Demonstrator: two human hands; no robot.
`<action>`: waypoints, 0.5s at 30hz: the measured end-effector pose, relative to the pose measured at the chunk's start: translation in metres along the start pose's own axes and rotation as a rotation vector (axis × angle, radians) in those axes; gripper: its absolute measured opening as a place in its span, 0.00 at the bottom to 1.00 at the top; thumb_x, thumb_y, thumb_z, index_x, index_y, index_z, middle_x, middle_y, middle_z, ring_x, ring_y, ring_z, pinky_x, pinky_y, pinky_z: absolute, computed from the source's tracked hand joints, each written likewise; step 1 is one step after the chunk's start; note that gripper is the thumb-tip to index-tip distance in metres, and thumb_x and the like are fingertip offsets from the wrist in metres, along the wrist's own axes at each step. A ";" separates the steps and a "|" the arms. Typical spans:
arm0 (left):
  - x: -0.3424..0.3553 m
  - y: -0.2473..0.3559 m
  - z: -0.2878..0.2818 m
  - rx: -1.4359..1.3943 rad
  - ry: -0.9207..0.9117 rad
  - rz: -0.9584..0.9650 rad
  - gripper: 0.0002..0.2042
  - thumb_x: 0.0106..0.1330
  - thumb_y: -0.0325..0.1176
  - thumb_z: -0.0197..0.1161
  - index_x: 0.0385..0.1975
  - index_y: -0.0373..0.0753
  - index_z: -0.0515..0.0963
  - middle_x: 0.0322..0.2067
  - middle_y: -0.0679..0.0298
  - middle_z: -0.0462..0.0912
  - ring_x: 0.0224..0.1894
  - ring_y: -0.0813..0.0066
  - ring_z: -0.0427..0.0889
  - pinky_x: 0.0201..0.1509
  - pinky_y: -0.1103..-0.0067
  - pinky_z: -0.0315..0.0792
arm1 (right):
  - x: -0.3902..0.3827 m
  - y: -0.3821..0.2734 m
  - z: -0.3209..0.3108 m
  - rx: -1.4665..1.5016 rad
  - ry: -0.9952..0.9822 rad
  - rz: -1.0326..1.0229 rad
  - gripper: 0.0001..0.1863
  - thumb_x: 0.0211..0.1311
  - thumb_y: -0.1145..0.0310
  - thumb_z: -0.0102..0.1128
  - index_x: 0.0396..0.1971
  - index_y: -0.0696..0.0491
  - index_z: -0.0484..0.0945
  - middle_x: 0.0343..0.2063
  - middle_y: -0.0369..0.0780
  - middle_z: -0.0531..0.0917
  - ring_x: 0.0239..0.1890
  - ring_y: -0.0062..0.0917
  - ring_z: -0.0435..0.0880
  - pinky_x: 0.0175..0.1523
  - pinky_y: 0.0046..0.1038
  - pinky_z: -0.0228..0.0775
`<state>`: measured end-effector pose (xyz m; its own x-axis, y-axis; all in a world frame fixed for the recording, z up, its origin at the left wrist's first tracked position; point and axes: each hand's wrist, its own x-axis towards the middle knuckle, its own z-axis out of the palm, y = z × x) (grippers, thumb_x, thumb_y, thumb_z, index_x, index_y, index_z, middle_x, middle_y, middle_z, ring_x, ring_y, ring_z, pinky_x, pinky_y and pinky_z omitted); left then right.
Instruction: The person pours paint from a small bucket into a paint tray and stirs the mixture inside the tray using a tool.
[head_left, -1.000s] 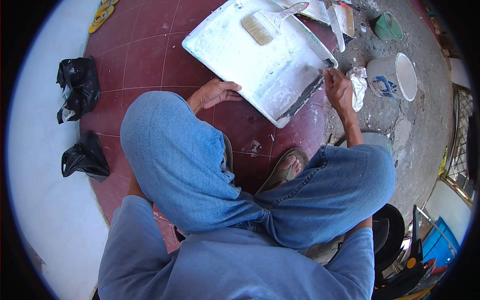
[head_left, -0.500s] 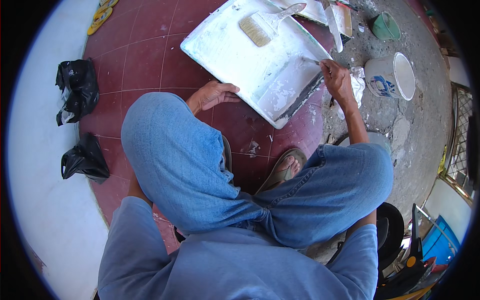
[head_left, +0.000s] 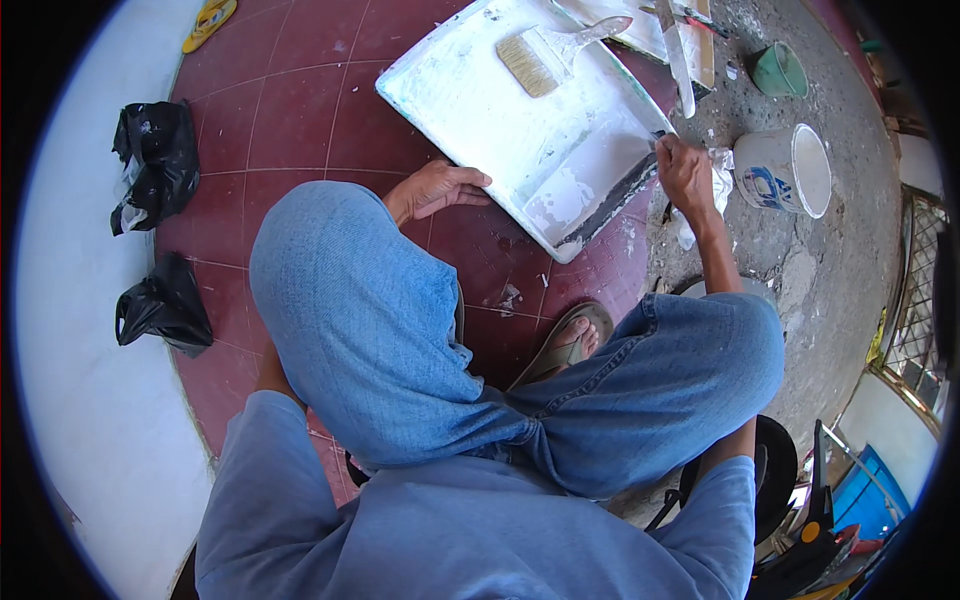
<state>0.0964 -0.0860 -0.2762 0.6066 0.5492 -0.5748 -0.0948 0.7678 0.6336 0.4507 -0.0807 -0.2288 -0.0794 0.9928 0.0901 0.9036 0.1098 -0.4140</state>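
Plastic tray (head_left: pixel 515 135) (paint-smeared), matt denim jeans (head_left: pixel 360 330)

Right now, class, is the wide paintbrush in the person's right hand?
No, the paintbrush lies in the white tray, apart from the right hand near the tray's edge.

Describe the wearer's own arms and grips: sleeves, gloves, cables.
The left grip and right grip are bare hands, no gloves. Left sleeve and right sleeve: plain blue-grey cloth, stopping well short of the wrists. No watch or cable shows on the right forearm; the left forearm is mostly hidden.
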 end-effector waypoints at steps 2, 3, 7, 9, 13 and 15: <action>-0.001 0.001 -0.001 -0.004 0.001 -0.001 0.20 0.55 0.28 0.61 0.47 0.27 0.67 0.45 0.51 0.73 0.47 0.64 0.74 0.54 0.68 0.68 | -0.008 -0.013 0.003 0.022 -0.015 -0.084 0.08 0.55 0.69 0.50 0.24 0.58 0.74 0.21 0.52 0.77 0.26 0.48 0.76 0.31 0.40 0.67; -0.002 0.001 -0.001 -0.004 -0.002 -0.004 0.20 0.55 0.28 0.61 0.47 0.27 0.67 0.45 0.51 0.73 0.47 0.64 0.74 0.54 0.68 0.68 | -0.007 -0.018 0.002 0.041 -0.040 -0.111 0.09 0.55 0.68 0.50 0.24 0.58 0.74 0.21 0.52 0.77 0.26 0.48 0.76 0.31 0.40 0.67; -0.003 0.002 -0.002 0.001 0.001 -0.012 0.21 0.56 0.27 0.59 0.49 0.27 0.65 0.45 0.52 0.73 0.47 0.64 0.74 0.54 0.69 0.69 | 0.014 -0.024 -0.010 0.148 -0.085 -0.023 0.09 0.55 0.68 0.50 0.25 0.58 0.74 0.21 0.51 0.77 0.26 0.48 0.76 0.32 0.40 0.67; -0.002 0.003 0.000 0.010 0.005 -0.012 0.21 0.56 0.27 0.59 0.49 0.28 0.65 0.45 0.52 0.73 0.47 0.64 0.74 0.54 0.69 0.69 | 0.017 -0.009 -0.006 0.002 0.060 -0.046 0.09 0.55 0.68 0.50 0.25 0.58 0.74 0.21 0.51 0.77 0.25 0.47 0.77 0.32 0.40 0.67; -0.002 0.003 0.002 0.032 0.020 -0.012 0.21 0.56 0.27 0.58 0.49 0.28 0.65 0.45 0.52 0.73 0.47 0.64 0.74 0.54 0.69 0.69 | -0.009 -0.013 -0.004 0.054 -0.043 -0.051 0.08 0.55 0.69 0.51 0.25 0.58 0.74 0.20 0.50 0.77 0.25 0.47 0.77 0.31 0.39 0.67; -0.004 0.003 -0.002 0.000 0.008 -0.017 0.21 0.56 0.27 0.59 0.49 0.28 0.65 0.45 0.52 0.73 0.47 0.64 0.74 0.53 0.70 0.69 | -0.005 -0.025 -0.005 0.098 -0.074 -0.097 0.08 0.54 0.69 0.52 0.25 0.58 0.75 0.21 0.50 0.77 0.25 0.46 0.77 0.31 0.38 0.67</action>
<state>0.0921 -0.0855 -0.2727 0.6018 0.5385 -0.5898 -0.0845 0.7773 0.6234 0.4303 -0.0887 -0.2143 -0.1979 0.9778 0.0686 0.8451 0.2057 -0.4934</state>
